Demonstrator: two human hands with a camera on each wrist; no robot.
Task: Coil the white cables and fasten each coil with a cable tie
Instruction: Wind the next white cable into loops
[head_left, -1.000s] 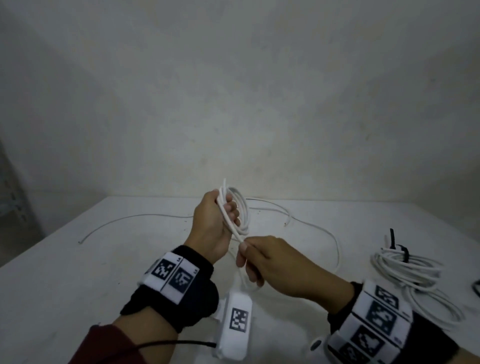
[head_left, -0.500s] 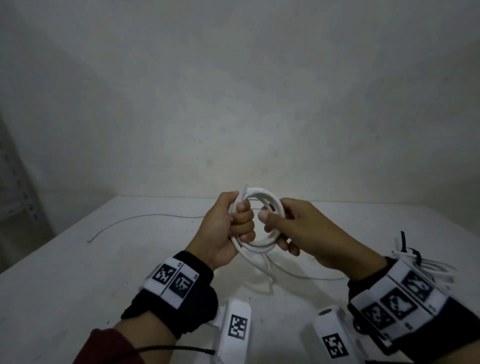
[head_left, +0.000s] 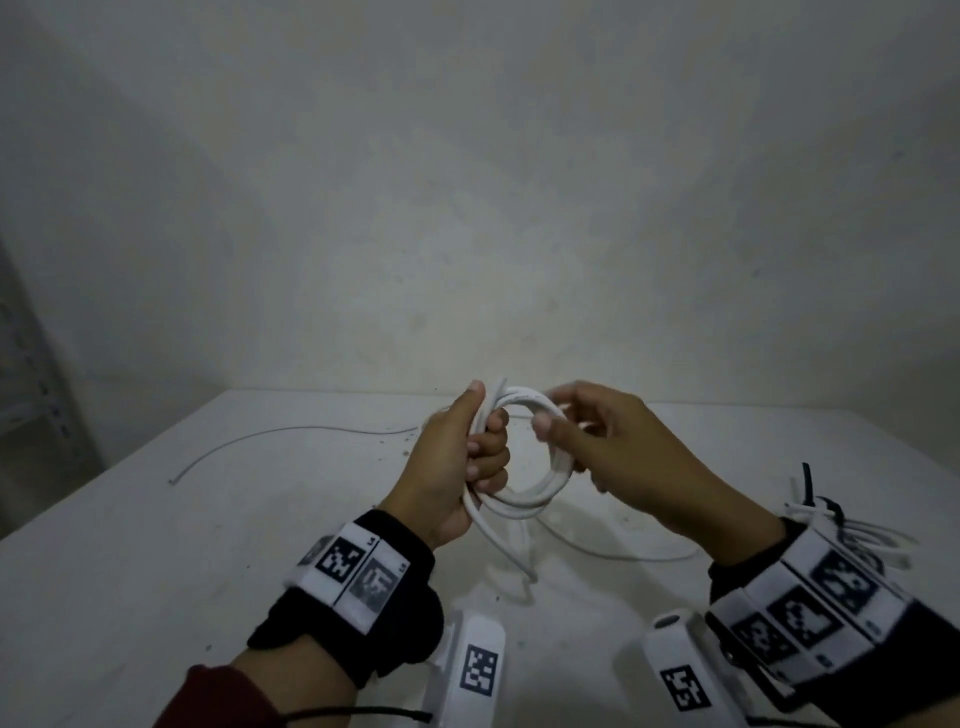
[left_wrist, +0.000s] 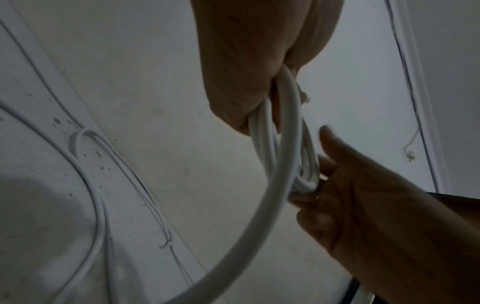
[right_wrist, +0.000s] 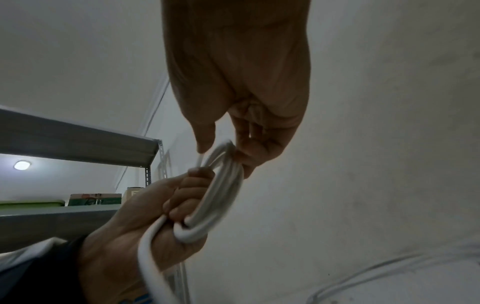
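A white cable coil (head_left: 524, 501) is held upright above the table. My left hand (head_left: 483, 441) grips its left side, fingers curled through the ring and thumb on top. My right hand (head_left: 556, 428) pinches the coil's upper right side between thumb and fingers. The left wrist view shows the coil (left_wrist: 283, 144) running from the left hand (left_wrist: 249, 92) to the right hand (left_wrist: 363, 205). In the right wrist view the right hand's fingertips (right_wrist: 244, 156) meet the coil (right_wrist: 221, 195) above the left hand (right_wrist: 155, 216). A loose cable tail (head_left: 519, 561) hangs to the table.
The white table (head_left: 156, 545) stands against a plain wall. At its right edge lies another white coil (head_left: 852, 535) bound with a black cable tie (head_left: 807, 483). A thin white wire (head_left: 260, 434) lies at the back left. A metal shelf (head_left: 31, 415) stands at the left.
My right hand rose from below the coil, where it held the cable tail, to the coil's right side. The coil has turned from edge-on to an open ring facing me.
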